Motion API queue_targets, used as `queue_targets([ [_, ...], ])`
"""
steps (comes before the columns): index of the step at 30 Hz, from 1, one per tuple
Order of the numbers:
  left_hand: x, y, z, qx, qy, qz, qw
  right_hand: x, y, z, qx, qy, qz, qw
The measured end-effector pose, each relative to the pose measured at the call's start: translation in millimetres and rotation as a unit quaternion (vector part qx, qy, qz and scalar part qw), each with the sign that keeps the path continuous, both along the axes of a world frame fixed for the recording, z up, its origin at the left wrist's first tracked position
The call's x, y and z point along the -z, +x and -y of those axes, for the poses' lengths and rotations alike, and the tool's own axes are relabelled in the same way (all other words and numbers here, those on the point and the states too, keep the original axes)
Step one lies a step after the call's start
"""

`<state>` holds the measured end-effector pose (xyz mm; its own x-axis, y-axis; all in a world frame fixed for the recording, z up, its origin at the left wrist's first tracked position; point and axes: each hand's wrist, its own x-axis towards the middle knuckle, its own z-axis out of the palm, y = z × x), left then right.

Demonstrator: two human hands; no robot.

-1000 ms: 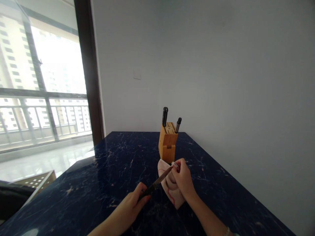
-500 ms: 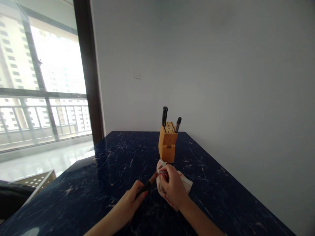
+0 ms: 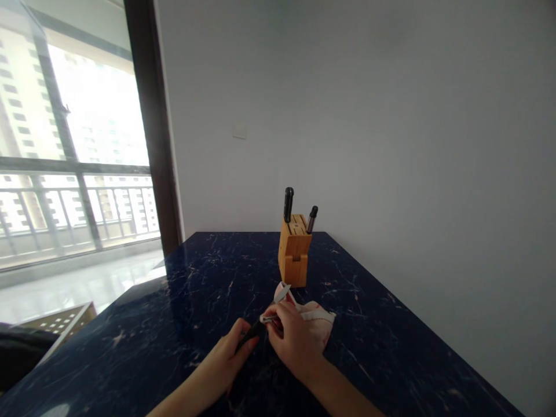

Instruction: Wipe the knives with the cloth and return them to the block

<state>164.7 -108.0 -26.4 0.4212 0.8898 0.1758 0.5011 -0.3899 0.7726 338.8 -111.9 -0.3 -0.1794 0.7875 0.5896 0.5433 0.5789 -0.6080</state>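
My left hand (image 3: 232, 354) is closed round the dark handle of a knife (image 3: 251, 332) that points up and away to the right. My right hand (image 3: 292, 340) pinches a white cloth with red lines (image 3: 315, 322) around the blade close to the handle, so most of the blade is hidden. Only the knife's tip shows past the cloth, near the wooden knife block (image 3: 294, 252). Both hands hover just above the dark blue marbled table (image 3: 186, 301).
The knife block stands at the back of the table with two black-handled knives (image 3: 288, 204) in its slots. A grey wall runs along the table's right side. A large window and a dark frame are to the left.
My right hand has slid the cloth down the blade from the tip towards the handle, nearer to my left hand. The cloth has bunched to the right.
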Motion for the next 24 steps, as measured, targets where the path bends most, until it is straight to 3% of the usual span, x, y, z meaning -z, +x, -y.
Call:
queue_targets([
  [6,-1.0,0.4,1.6,-0.005,-0.008,0.001,1.000,0.4,-1.9,0.1,0.009,-0.032,-0.040,0.999],
  [17,0.1,0.9,0.2,0.000,-0.034,0.026,0.999,2.5,-4.4,1.2,0.032,-0.011,-0.022,0.999],
  [24,-3.8,1.3,2.9,-0.002,-0.020,0.009,1.000,-4.2,-2.1,1.4,0.010,-0.018,-0.029,0.999],
])
